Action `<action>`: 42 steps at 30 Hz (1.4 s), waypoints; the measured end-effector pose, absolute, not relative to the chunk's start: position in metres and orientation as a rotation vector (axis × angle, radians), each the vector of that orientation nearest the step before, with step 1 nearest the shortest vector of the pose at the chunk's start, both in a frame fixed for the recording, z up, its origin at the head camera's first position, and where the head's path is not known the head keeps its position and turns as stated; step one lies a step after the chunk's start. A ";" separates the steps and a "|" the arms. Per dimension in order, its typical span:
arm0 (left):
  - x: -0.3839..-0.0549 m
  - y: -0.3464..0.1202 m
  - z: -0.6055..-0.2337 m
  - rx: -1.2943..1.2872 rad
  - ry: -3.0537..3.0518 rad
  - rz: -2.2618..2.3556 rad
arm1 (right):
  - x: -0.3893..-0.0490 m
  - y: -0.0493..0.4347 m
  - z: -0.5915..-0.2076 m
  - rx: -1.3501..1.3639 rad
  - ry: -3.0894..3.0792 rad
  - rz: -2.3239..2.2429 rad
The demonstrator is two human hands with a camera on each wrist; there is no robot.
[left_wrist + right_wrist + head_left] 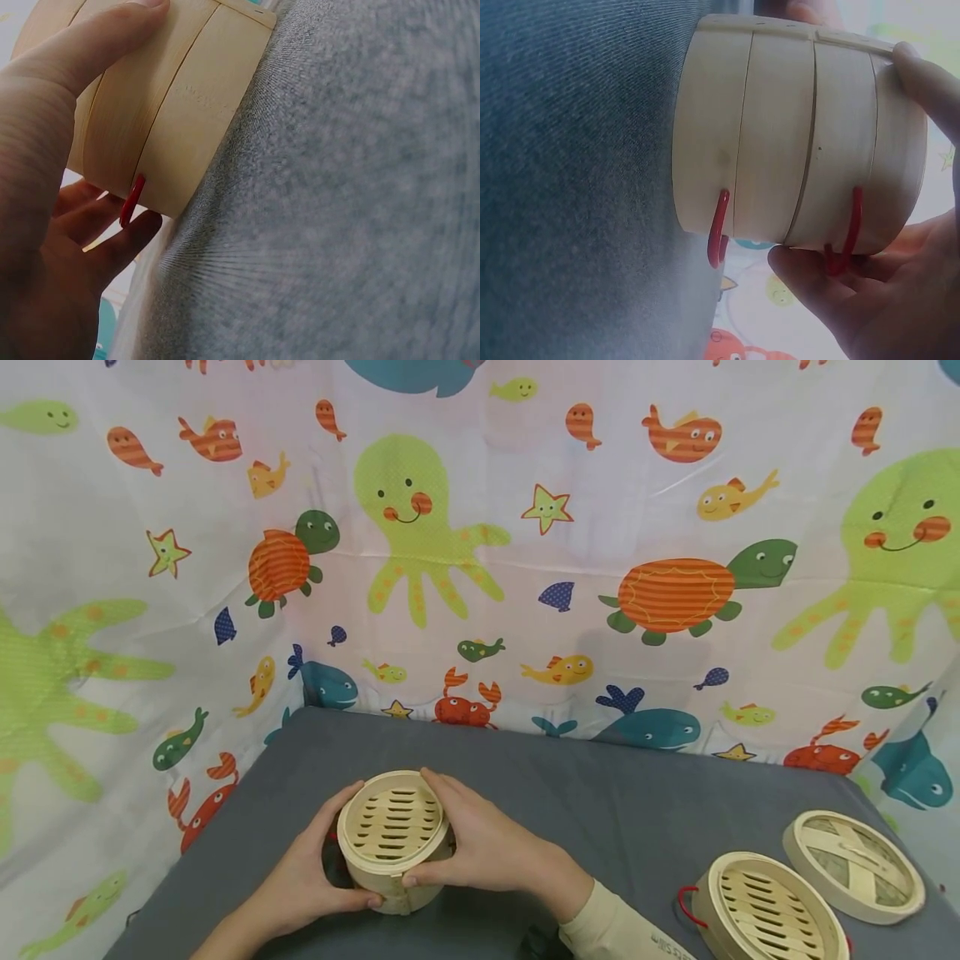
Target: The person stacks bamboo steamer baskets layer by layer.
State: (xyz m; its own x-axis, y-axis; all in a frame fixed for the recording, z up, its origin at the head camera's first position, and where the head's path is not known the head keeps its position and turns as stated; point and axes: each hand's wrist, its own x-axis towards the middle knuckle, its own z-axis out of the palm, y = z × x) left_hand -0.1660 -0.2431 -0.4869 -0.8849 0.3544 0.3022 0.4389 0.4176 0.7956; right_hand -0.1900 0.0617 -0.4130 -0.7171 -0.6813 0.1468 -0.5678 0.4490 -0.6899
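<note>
A round bamboo steamer point(393, 827) stands on the grey cloth, its slatted floor showing from above. Its wall shows seams and two red handles one over the other in the right wrist view, as of two stacked tiers. My left hand point(318, 864) grips the left side, thumb at the front, fingers round the back. On the opposite side my right hand point(483, 843) holds it, thumb on the front wall and fingers near the top rim. The left wrist view shows one red handle point(133, 201) beside the left fingers. The fingers partly hide the wall.
Another slatted steamer basket point(772, 906) with red handles sits at the lower right on the grey cloth point(600, 810). Behind it lies a woven bamboo lid point(855, 868). A sea-animal curtain point(495, 552) hangs along the back and sides. Something dark point(542, 943) shows at the bottom edge.
</note>
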 end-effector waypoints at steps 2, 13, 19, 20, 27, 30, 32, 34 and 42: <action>-0.166 -0.244 -0.487 -0.720 -2.571 -1.485 | -0.190 0.061 -0.413 -1.105 2.535 -1.124; -0.166 -0.244 -0.488 -0.734 -2.566 -1.512 | -0.183 0.065 -0.396 -1.127 2.673 -0.921; -0.162 -0.244 -0.489 -0.693 -2.584 -1.508 | -0.185 0.068 -0.388 -1.125 2.685 -0.918; -0.162 -0.245 -0.489 -0.690 -2.585 -1.507 | -0.186 0.069 -0.387 -1.113 2.688 -0.925; -0.165 -0.242 -0.488 -0.700 -2.585 -1.461 | -0.185 0.087 -0.369 -1.009 2.754 -0.943; -0.166 -0.242 -0.487 -0.703 -2.582 -1.449 | -0.185 0.093 -0.364 -0.984 2.788 -0.935; -0.166 -0.242 -0.487 -0.708 -2.582 -1.444 | -0.185 0.098 -0.362 -0.969 2.803 -0.932; -0.167 -0.241 -0.486 -0.712 -2.583 -1.445 | -0.184 0.102 -0.362 -0.951 2.811 -0.932; -0.166 -0.243 -0.487 -0.725 -2.562 -1.490 | -0.180 0.119 -0.363 -0.875 2.855 -0.931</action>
